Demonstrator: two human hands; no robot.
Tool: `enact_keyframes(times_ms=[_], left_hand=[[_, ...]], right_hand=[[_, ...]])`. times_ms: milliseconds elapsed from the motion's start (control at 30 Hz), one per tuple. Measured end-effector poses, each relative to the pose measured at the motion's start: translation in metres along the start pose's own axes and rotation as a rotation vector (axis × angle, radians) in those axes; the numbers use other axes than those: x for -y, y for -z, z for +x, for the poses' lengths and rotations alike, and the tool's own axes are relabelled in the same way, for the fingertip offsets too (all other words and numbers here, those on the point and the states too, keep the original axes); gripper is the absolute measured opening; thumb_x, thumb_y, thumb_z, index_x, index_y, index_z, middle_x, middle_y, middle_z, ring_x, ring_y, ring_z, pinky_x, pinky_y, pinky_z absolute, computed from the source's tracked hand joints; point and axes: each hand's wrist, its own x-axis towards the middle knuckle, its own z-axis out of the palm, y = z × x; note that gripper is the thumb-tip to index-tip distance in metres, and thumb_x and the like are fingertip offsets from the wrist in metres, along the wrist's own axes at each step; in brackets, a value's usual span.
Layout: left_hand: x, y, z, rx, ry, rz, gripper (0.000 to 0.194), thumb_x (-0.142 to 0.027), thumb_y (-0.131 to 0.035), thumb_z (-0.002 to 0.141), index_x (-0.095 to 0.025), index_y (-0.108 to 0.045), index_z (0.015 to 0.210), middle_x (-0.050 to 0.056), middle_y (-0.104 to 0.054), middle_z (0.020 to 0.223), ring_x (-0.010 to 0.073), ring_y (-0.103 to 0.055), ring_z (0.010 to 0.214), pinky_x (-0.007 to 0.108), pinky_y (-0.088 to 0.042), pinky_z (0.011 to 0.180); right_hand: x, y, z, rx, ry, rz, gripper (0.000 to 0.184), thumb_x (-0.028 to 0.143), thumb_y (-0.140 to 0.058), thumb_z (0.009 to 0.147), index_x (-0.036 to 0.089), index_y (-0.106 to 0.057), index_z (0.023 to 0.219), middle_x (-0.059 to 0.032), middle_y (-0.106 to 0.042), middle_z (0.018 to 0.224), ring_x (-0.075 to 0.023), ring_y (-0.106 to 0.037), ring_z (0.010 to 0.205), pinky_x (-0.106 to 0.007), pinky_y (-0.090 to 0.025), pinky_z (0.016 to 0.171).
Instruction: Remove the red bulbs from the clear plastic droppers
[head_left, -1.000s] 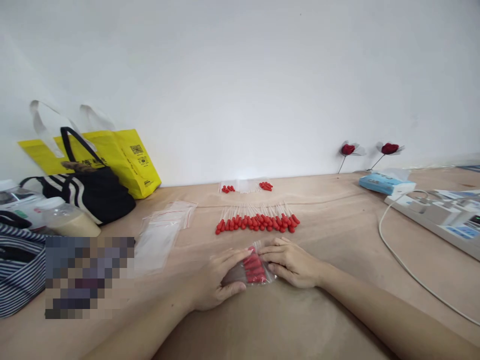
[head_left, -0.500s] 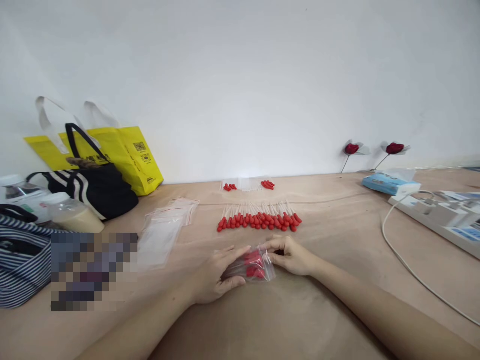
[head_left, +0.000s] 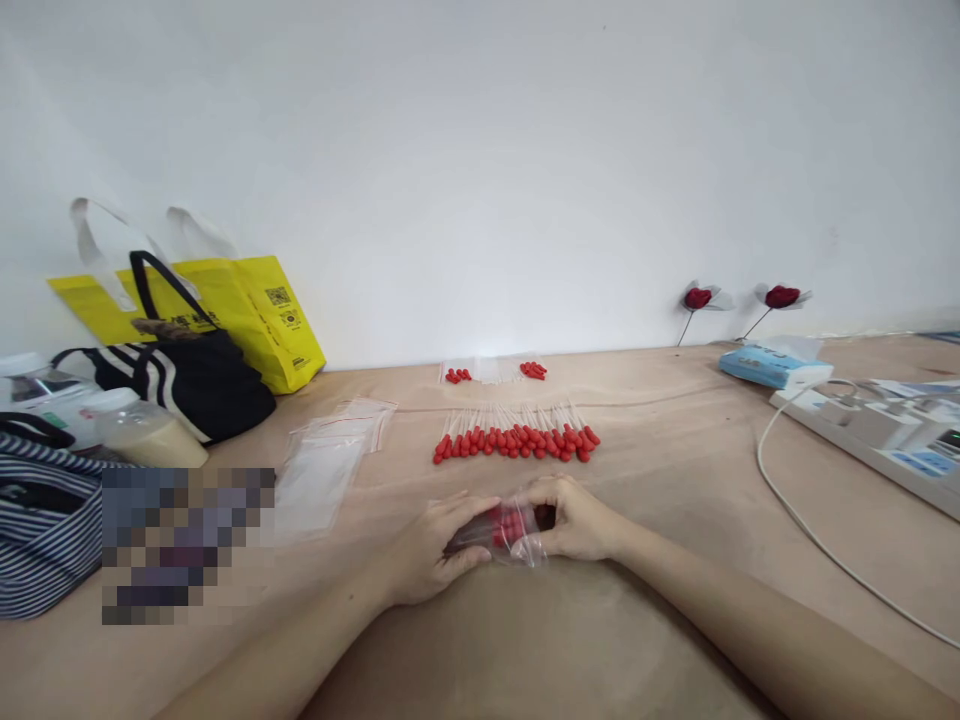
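A clear zip-lock bag [head_left: 531, 550] lies in front of me with several red-tipped sticks [head_left: 510, 522] inside. My left hand [head_left: 435, 545] is curled around its left end, thumb at the near edge and fingers along the far edge. My right hand [head_left: 574, 518] grips the right end between thumb and fingers, and the plastic there is crumpled. Beyond my hands, a row of red-headed sticks [head_left: 517, 440] lies with heads toward me and pale stems pointing to the wall. Farther back, another clear bag [head_left: 491, 370] holds similar red-tipped pieces at both ends.
Flat clear zip bags [head_left: 319, 475] lie to the left. Behind them stand a yellow bag [head_left: 289, 330], a black bag [head_left: 225, 385], a jar [head_left: 150, 430] and a striped bag [head_left: 45, 550]. On the right are a tissue pack [head_left: 772, 367], a power strip [head_left: 870, 440] and a white cable [head_left: 795, 530].
My right hand has shifted from lying over the bag to gripping its right end. The bag's right side has bunched up and the red tips have drawn closer together. My left hand stays nearly in place.
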Motion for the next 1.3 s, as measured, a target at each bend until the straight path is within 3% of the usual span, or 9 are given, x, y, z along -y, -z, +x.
enact_keyframes(times_ms=[100, 233, 433, 667, 867, 1100, 1167, 1300], left_hand=[[0.000, 0.000, 0.000, 0.018, 0.030, 0.001, 0.047, -0.035, -0.048, 0.080, -0.026, -0.037, 0.124, 0.005, -0.049, 0.123, 0.0209, -0.046, 0.111, 0.042, -0.031, 0.098], [-0.001, 0.001, -0.001, 0.023, 0.038, -0.004, 0.045, -0.034, -0.048, 0.080, -0.026, -0.039, 0.123, 0.004, -0.049, 0.124, 0.0212, -0.044, 0.113, 0.042, -0.031, 0.098], [0.001, 0.000, -0.001, 0.023, 0.019, -0.006, 0.043, -0.034, -0.046, 0.082, -0.027, -0.040, 0.124, 0.003, -0.048, 0.126, 0.0200, -0.040, 0.117, 0.040, -0.030, 0.099], [0.003, 0.001, -0.001, 0.039, 0.014, -0.014, 0.044, -0.035, -0.046, 0.082, -0.029, -0.040, 0.125, 0.001, -0.047, 0.127, 0.0195, -0.040, 0.118, 0.039, -0.029, 0.100], [0.000, 0.002, 0.001, 0.035, 0.016, -0.031, 0.044, -0.034, -0.047, 0.081, -0.029, -0.041, 0.124, 0.002, -0.047, 0.127, 0.0196, -0.041, 0.117, 0.039, -0.031, 0.098], [0.001, 0.005, -0.001, 0.033, 0.016, -0.043, 0.044, -0.036, -0.048, 0.080, -0.028, -0.042, 0.123, 0.002, -0.048, 0.126, 0.0206, -0.041, 0.117, 0.039, -0.031, 0.098], [0.002, 0.005, -0.001, -0.007, 0.007, -0.051, 0.041, -0.036, -0.045, 0.081, -0.025, -0.045, 0.121, 0.004, -0.047, 0.126, 0.0210, -0.041, 0.117, 0.039, -0.031, 0.098], [-0.008, 0.008, 0.007, -0.315, 0.067, -0.113, 0.030, -0.035, -0.042, 0.083, -0.019, -0.061, 0.099, 0.007, -0.060, 0.106, 0.0200, -0.052, 0.101, 0.036, -0.037, 0.092]], right_hand=[[0.004, -0.003, -0.002, -0.054, 0.027, 0.017, 0.021, 0.027, -0.064, 0.067, 0.018, -0.065, 0.086, -0.0011, -0.063, 0.079, -0.0131, -0.055, 0.070, -0.023, -0.041, 0.064], [0.005, -0.004, -0.004, -0.064, -0.056, 0.025, 0.018, 0.016, -0.061, 0.063, 0.018, -0.064, 0.080, 0.0016, -0.060, 0.071, -0.0105, -0.052, 0.062, -0.021, -0.040, 0.057], [-0.006, 0.003, -0.007, -0.111, -0.185, 0.252, 0.017, 0.016, -0.059, 0.063, 0.014, -0.060, 0.080, 0.0036, -0.053, 0.061, -0.0056, -0.041, 0.049, -0.018, -0.035, 0.048], [-0.016, 0.024, -0.016, -0.165, -0.408, 0.670, 0.020, 0.019, -0.066, 0.057, 0.014, -0.056, 0.072, 0.0041, -0.056, 0.059, -0.0049, -0.046, 0.048, -0.019, -0.039, 0.049], [-0.022, 0.046, -0.024, -0.174, -0.546, 0.658, 0.022, 0.021, -0.065, 0.058, 0.013, -0.056, 0.076, -0.0005, -0.062, 0.061, -0.0066, -0.051, 0.047, -0.018, -0.038, 0.042], [-0.027, 0.088, -0.041, -0.351, -0.510, 0.635, 0.020, 0.021, -0.066, 0.055, 0.015, -0.057, 0.071, 0.0028, -0.058, 0.056, -0.0042, -0.045, 0.041, -0.016, -0.033, 0.037], [-0.025, 0.096, -0.044, -0.405, -0.492, 0.636, 0.019, 0.022, -0.066, 0.055, 0.015, -0.056, 0.070, 0.0031, -0.057, 0.056, -0.0043, -0.044, 0.040, -0.016, -0.033, 0.036], [-0.014, 0.094, -0.038, -0.563, -0.394, 0.563, 0.021, 0.025, -0.066, 0.057, 0.017, -0.056, 0.075, 0.0032, -0.055, 0.056, -0.0056, -0.044, 0.042, -0.019, -0.036, 0.039]])
